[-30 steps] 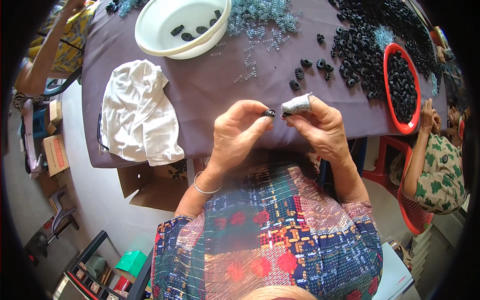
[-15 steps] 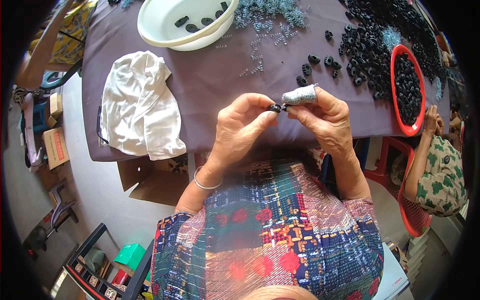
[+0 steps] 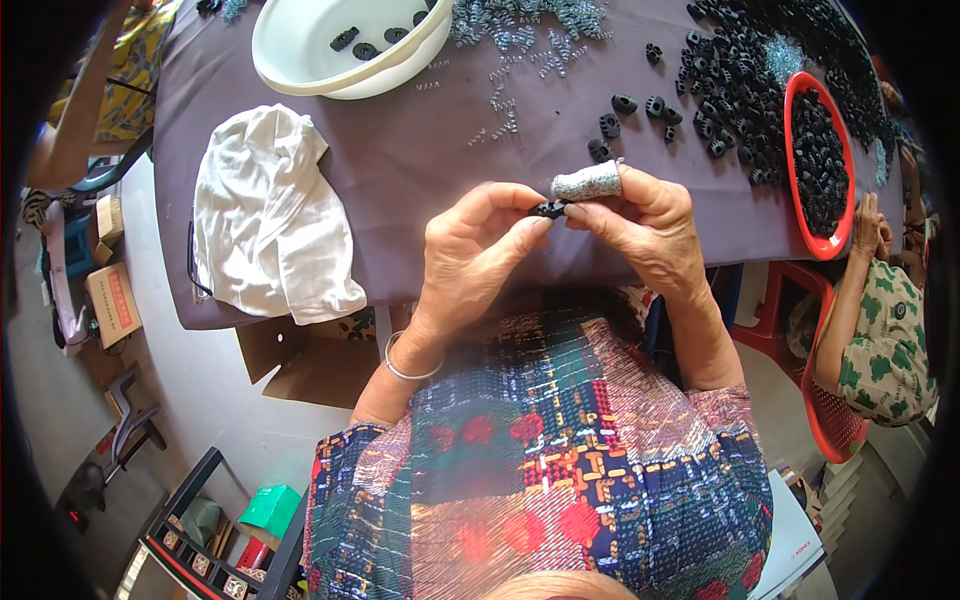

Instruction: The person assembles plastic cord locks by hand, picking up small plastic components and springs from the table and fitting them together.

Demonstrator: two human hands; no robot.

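Just beyond the table's near edge, my left hand (image 3: 478,252) pinches a small black cord lock (image 3: 545,210) between thumb and fingertips. My right hand (image 3: 642,232) meets it from the other side, thumb and finger closed on the end of the same piece. A grey speckled wrap (image 3: 587,181) covers a finger of that hand. The fingertips partly hide the cord lock, whose two black parts touch end to end. A few loose black cord-lock pieces (image 3: 610,126) lie on the cloth beyond my right hand.
A white basin (image 3: 350,80) holds several black pieces, with small metal springs (image 3: 530,22) scattered beside it. White cloth (image 3: 270,215) lies at the left. Farther right are a heap of black parts (image 3: 715,95) and a red-rimmed basket (image 3: 790,150). Another person's hands (image 3: 872,232) rest by the table.
The two black parts, slightly apart between my hands before, have come together end to end. The view has shifted a little; both hands keep their pinch.
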